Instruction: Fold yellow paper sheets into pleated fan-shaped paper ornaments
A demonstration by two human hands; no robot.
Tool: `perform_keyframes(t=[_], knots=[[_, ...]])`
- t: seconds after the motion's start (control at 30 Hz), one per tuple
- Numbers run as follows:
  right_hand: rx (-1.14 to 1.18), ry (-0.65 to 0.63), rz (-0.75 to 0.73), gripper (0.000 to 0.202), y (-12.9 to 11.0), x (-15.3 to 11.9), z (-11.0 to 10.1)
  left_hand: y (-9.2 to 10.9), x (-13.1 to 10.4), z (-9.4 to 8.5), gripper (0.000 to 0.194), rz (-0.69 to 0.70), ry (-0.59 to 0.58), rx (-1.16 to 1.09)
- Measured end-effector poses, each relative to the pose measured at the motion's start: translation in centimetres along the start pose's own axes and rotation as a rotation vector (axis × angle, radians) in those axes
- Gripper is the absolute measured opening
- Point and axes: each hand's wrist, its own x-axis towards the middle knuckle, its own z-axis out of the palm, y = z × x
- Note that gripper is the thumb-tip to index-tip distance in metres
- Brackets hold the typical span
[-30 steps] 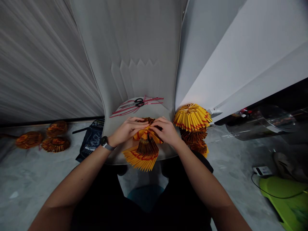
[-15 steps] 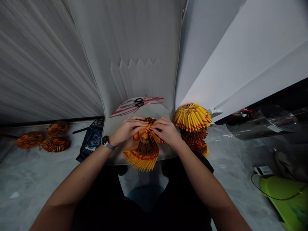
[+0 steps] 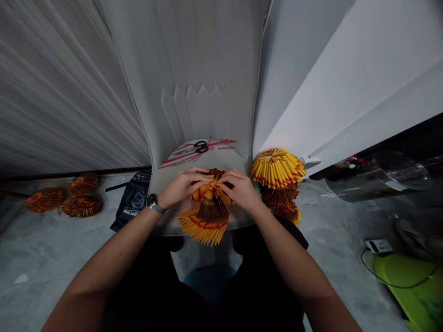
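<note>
A pleated yellow paper fan (image 3: pixel 207 219) with red and gold bands hangs over the front edge of the chair seat. Both hands meet at its gathered middle. My left hand (image 3: pixel 187 184) pinches the fan from the left, fingertips at the gather. From the right, my right hand (image 3: pixel 238 184) also pinches the gather, its fingers curled close to the left ones. Whether a tie lies between the fingertips is too small to tell. Beyond the hands, black-handled scissors (image 3: pixel 200 147) lie among red-and-white strips (image 3: pixel 176 160) on the seat.
On the right stand stacked folded paper rosettes (image 3: pixel 277 167). Several more rosettes (image 3: pixel 82 206) lie on the floor at left, near a dark printed bag (image 3: pixel 130 200). The grey chair back (image 3: pixel 200 55) rises ahead. A green object (image 3: pixel 408 281) and a cable are at lower right.
Hands and fan hold almost the same position. The whole view has shifted very slightly; nothing has been let go or taken up.
</note>
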Motion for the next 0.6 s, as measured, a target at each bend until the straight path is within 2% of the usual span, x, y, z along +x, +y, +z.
perform_keyframes(t=[0.23, 0.43, 0.6], knots=[[0.109, -0.032, 0.103, 0.012, 0.6, 0.9, -0.6, 0.6, 0.7, -0.5, 0.024, 0.065, -0.045, 0.034], [0.183, -0.122, 0.090, 0.010, 1.2, 1.5, -1.3, 1.3, 2.0, -1.1, 0.029, 0.111, -0.160, 0.053], [0.105, -0.137, 0.044, 0.010, 1.7, 1.9, -1.3, 2.3, 2.5, -1.5, 0.033, 0.095, -0.276, 0.107]])
